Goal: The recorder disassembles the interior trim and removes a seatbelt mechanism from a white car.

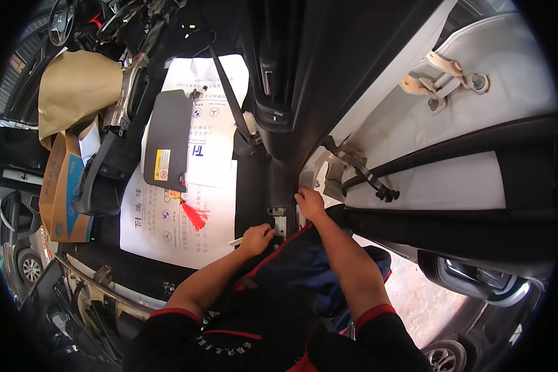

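Observation:
My left hand [257,239] is closed, fingers curled, beside a metal bracket [280,222] at the foot of the black pillar trim [284,167]. A thin pale strip [235,242] sticks out on the left side of that hand; the rest of it is hidden by the palm. Farther up and to the right, my right hand [309,203] has its fingers bent against the trim's right edge, by the door opening. What its fingertips grip, if anything, is hidden.
Left of my hands, a white printed paper mat [217,242] bears a dark sun visor [167,133] with a red tassel [195,215]. A belt strap [228,93] crosses it. Farther left stands a cardboard box [62,198]. An open car door [452,217] is at right.

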The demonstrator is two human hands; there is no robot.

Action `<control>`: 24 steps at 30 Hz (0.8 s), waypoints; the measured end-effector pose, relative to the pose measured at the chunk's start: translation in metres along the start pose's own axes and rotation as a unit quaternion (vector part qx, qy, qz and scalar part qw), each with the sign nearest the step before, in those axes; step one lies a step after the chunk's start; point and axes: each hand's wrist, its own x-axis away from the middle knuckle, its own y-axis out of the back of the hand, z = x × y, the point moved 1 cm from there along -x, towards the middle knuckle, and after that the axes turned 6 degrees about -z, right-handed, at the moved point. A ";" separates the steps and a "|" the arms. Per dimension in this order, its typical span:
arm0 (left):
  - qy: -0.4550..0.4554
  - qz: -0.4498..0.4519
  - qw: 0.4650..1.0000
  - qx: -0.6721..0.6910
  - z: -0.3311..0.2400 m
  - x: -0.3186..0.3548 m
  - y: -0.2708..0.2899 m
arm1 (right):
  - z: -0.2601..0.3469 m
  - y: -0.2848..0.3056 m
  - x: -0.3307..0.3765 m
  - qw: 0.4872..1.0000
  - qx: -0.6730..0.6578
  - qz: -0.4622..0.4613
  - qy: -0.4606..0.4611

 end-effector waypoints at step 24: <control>0.060 0.037 0.997 -0.008 0.010 0.020 0.005 | -0.055 -0.022 0.008 0.937 -0.278 0.151 -0.150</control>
